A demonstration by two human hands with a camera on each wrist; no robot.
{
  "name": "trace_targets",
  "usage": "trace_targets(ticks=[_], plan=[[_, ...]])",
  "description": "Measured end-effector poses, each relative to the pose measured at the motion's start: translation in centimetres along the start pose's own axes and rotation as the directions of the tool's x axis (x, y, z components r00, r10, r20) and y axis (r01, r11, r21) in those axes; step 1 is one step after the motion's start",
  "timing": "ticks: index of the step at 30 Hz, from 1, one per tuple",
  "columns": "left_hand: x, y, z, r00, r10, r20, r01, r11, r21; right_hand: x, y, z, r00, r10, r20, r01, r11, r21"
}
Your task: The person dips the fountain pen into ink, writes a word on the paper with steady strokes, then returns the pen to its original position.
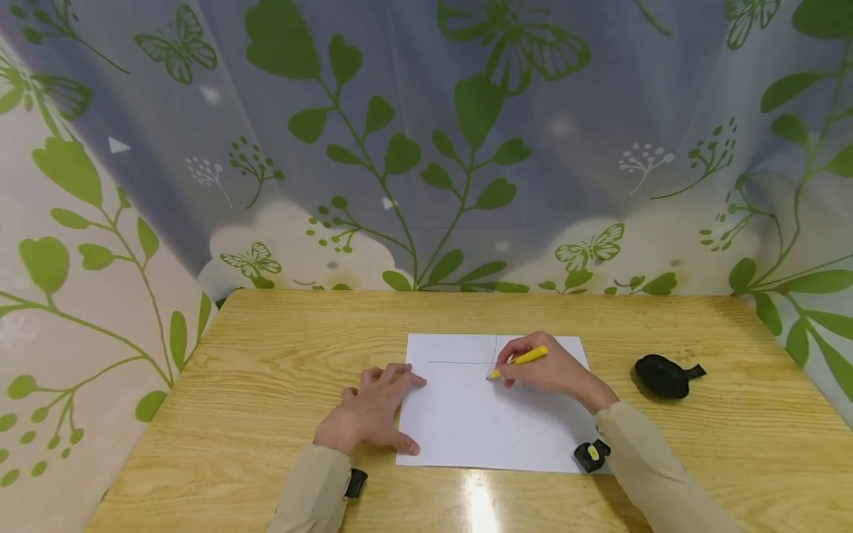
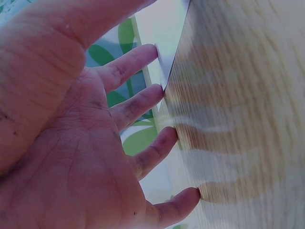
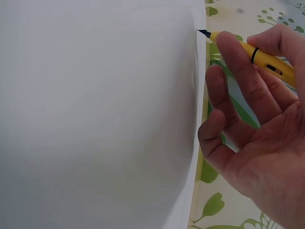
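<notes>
A white sheet of paper (image 1: 460, 422) lies on the table, with a thin horizontal line and a thin vertical line crossing in its upper part. My right hand (image 1: 543, 366) pinches a yellow fountain pen (image 1: 531, 354) between thumb and fingers. Its dark nib (image 3: 204, 33) points at the sheet just below the crossing; whether it touches cannot be told. My left hand (image 1: 373, 411) is spread at the sheet's left edge, its thumb and some fingertips on the paper. In the left wrist view, other fingertips (image 2: 190, 194) rest on the wood beside it.
To the right of the paper lies a small black pouch-like object (image 1: 663, 376) with a strap. The wooden table (image 1: 280, 348) ends at a curtain (image 1: 400, 222) with green leaves and butterflies, which also hangs on both sides. Black bands are on both wrists.
</notes>
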State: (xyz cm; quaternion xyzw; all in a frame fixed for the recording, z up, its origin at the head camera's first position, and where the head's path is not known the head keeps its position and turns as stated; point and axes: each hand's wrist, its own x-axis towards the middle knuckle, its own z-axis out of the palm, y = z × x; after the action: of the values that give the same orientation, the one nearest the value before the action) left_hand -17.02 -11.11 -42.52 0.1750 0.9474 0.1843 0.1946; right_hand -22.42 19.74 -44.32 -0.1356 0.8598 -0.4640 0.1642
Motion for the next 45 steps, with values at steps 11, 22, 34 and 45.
trace_targets(ticks=[11,22,34,45], plan=[[0.1,-0.1,0.1,1.0,-0.002,0.008,0.002,1.0,0.007,0.0,0.1,0.7,0.997,-0.049,0.066,0.05,0.999,-0.011],[0.1,-0.1,0.0,1.0,0.0,-0.002,0.0,1.0,0.019,-0.2,-0.1,1.0,0.985,-0.107,0.135,0.104,0.994,0.03],[0.0,0.0,-0.1,1.0,0.008,-0.01,-0.007,1.0,0.021,-0.2,-0.5,1.8,0.968,-0.136,0.21,0.13,0.991,0.045],[0.1,0.0,0.0,1.0,0.0,-0.004,0.0,1.0,0.013,-0.5,-0.9,2.6,0.947,-0.193,0.258,0.172,0.98,0.102]])
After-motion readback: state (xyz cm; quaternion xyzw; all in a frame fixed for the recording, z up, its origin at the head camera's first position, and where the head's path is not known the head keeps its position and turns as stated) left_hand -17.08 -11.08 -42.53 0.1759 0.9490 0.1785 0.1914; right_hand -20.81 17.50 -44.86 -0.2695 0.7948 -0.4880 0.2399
